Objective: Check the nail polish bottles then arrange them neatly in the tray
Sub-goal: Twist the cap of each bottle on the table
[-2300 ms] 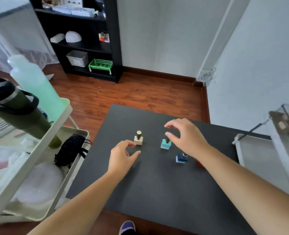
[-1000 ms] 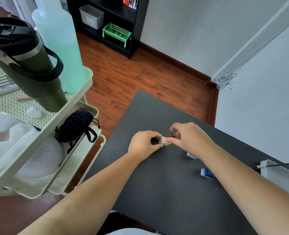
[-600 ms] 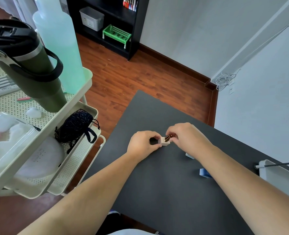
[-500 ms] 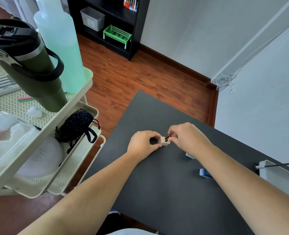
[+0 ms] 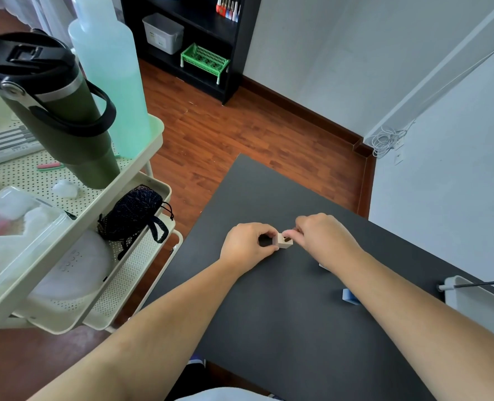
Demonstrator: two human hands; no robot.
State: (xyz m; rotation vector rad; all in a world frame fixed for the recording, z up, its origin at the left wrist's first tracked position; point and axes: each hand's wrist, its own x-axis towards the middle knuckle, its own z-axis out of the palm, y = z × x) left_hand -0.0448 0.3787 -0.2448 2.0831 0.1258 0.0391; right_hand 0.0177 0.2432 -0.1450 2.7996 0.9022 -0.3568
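Observation:
A small beige nail polish bottle (image 5: 284,241) is held just above the black table (image 5: 283,328) between both hands. My left hand (image 5: 247,246) pinches its square body from the left. My right hand (image 5: 322,238) grips its cap end from the right, hiding the cap. A blue bottle (image 5: 349,297) stands on the table partly behind my right forearm, and a sliver of a light blue one (image 5: 321,265) shows under my right wrist. The white tray (image 5: 471,299) sits at the table's right edge.
A cream rolling cart (image 5: 75,250) stands close on the left with a dark green tumbler (image 5: 57,111), a pale green bottle (image 5: 112,73) and a black pouch (image 5: 131,212). A black shelf (image 5: 199,39) with a green basket is at the far wall.
Both hands came together on the beige bottle and lifted it off the table; since half a second ago my right fingers have shifted slightly on the cap end.

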